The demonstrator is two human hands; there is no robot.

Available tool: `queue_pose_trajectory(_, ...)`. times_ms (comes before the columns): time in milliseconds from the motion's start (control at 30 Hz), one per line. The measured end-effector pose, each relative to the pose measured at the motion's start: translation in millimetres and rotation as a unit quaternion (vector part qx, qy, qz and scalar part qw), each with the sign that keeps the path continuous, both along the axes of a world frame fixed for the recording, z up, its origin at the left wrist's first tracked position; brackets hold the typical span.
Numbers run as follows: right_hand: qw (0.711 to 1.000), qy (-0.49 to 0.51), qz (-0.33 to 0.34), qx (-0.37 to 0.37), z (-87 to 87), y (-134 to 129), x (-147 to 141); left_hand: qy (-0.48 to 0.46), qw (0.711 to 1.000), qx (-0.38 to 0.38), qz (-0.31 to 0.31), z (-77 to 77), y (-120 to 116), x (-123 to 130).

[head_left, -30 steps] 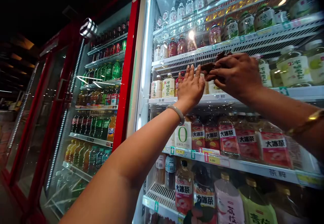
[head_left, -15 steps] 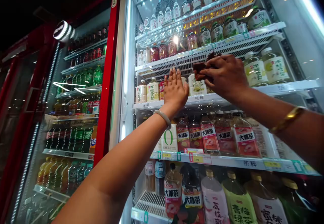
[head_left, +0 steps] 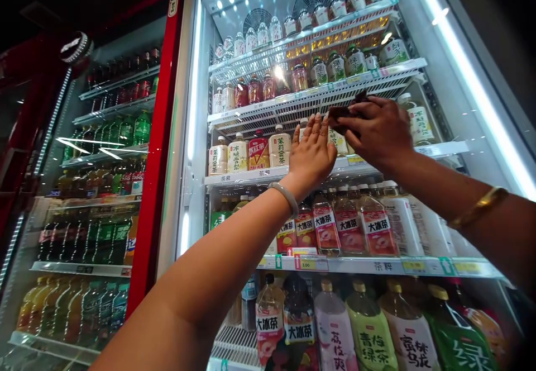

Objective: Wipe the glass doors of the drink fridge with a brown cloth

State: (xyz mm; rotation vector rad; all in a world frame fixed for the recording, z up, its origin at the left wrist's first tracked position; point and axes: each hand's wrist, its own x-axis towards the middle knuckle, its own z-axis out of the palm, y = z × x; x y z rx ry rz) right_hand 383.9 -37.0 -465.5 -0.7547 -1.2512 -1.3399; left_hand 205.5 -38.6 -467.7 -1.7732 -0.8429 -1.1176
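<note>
My left hand [head_left: 312, 150] lies flat against the glass door [head_left: 192, 192] of a lit drinks fridge, fingers together and stretched upward, with a pale bangle at the wrist. To its right, my right hand [head_left: 379, 132] grips a crumpled dark brown cloth [head_left: 339, 116] at the glass. The fingertips of my left hand come close to the cloth; whether they touch it I cannot tell. Behind the glass at this height stand tea bottles [head_left: 279, 146] with pale and red labels. Part of that row is hidden behind my hands.
Below, red-labelled iced tea bottles [head_left: 325, 227] stand on a shelf with price tags [head_left: 307, 264]. Large bottles [head_left: 335, 320] fill the bottom. On the left is a second fridge with a red frame [head_left: 157, 153] and rows of soft drinks [head_left: 142, 129]. Reflections show on the glass.
My left hand has shifted right across the glass, closer to my right hand and the cloth. The view has turned slightly, so the shelves appear further left.
</note>
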Motion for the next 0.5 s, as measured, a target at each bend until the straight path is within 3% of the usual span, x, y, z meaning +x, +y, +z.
queue_pose_trajectory(67,1.000,0.007,0.009,-0.024,4.4,0,-6,-0.018,1.000,0.000,-0.010,1.6,2,12)
queue_pose_trajectory(133,0.999,-0.023,0.003,-0.034,-3.8,-1,-6,-0.032,0.999,0.000,-0.013,1.3,3,17)
queue_pose_trajectory(267,0.997,-0.075,-0.022,-0.023,-25.1,-5,30,-0.022,1.000,-0.006,-0.013,-0.7,2,21)
queue_pose_trajectory(367,1.000,-0.008,-0.014,-0.019,-16.2,-10,59,-0.051,0.998,-0.024,-0.011,2.8,-2,34)
queue_pose_trajectory(500,0.995,0.091,-0.003,-0.045,-1.8,-13,50,-0.097,0.995,-0.027,-0.007,10.5,-1,54)
